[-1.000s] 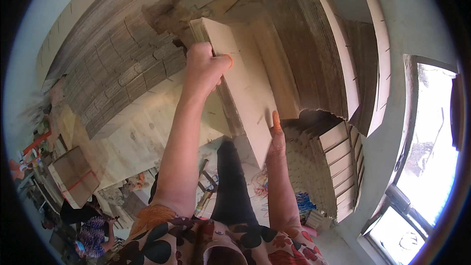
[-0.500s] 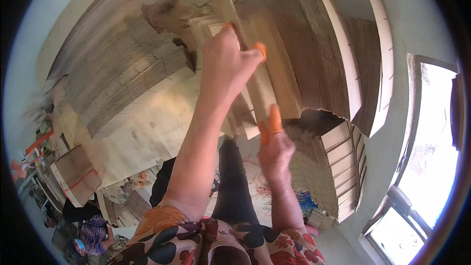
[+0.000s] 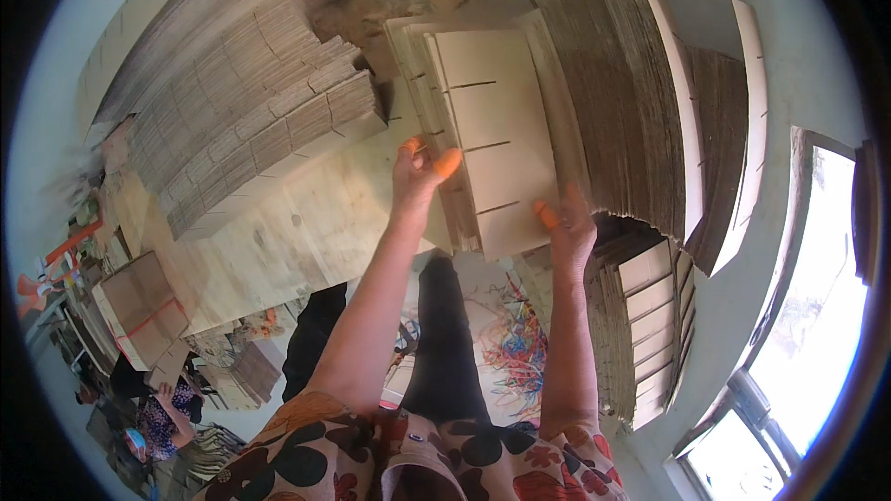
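A pale slotted cardboard sheet lies tilted in front of me, on top of other cardboard pieces with their edges showing at its left. My left hand is at the left edge, thumb and forefinger closed around the edges of the pieces there. At the sheet's lower right corner, my right hand grips with its thumb on the face, while the other fingers are partly hidden behind. Orange finger covers sit on the thumb and fingertips of both hands.
Tall rows of stacked cardboard stand at right, with more stacks at left on a wooden table. Slotted pieces lie lower right. A cardboard box and another person are at lower left. Coloured strings litter the floor.
My left hand has come down and nearer, from the pieces' far end to their left edge. The cardboard has turned its slotted face up. My right hand has shifted right to its corner.
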Demonstrator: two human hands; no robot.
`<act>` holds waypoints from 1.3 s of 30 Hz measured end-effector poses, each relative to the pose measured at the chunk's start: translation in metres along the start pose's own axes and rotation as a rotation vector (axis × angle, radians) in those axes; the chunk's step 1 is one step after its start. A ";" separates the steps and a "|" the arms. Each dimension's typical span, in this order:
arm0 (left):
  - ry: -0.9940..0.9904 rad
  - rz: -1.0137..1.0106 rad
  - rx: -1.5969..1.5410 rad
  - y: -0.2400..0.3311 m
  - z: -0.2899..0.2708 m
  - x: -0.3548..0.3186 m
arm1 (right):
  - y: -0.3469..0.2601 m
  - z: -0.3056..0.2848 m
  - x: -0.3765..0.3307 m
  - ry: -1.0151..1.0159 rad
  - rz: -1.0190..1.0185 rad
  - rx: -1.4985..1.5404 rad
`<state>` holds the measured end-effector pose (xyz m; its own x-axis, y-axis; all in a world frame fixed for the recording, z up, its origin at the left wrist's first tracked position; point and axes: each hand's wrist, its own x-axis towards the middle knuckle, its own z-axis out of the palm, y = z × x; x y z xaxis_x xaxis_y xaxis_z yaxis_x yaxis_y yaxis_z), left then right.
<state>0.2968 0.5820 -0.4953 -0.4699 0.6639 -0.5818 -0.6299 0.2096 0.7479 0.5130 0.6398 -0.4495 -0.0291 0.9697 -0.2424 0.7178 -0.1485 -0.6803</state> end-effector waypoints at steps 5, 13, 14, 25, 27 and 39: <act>0.014 0.157 0.104 0.004 0.046 -0.012 | 0.007 0.018 -0.004 0.097 -0.055 -0.001; 0.298 0.345 0.562 -0.006 0.084 -0.009 | 0.004 0.016 -0.004 -0.027 0.005 0.093; 0.221 0.280 0.366 -0.004 0.074 -0.008 | 0.003 0.016 -0.005 -0.038 0.010 0.155; -0.325 -0.120 -0.419 0.016 -0.018 -0.043 | -0.068 -0.029 -0.022 -0.715 0.086 0.854; -0.283 -0.226 -0.475 -0.003 -0.014 -0.039 | -0.081 -0.044 -0.027 -0.567 -0.002 0.762; -0.214 0.119 0.266 -0.055 0.033 -0.008 | -0.063 -0.045 -0.024 0.223 -0.427 -0.581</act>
<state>0.3557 0.5888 -0.5216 -0.3722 0.8244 -0.4265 -0.3821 0.2827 0.8798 0.5001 0.6344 -0.3701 -0.2898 0.9455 0.1485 0.9289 0.3152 -0.1944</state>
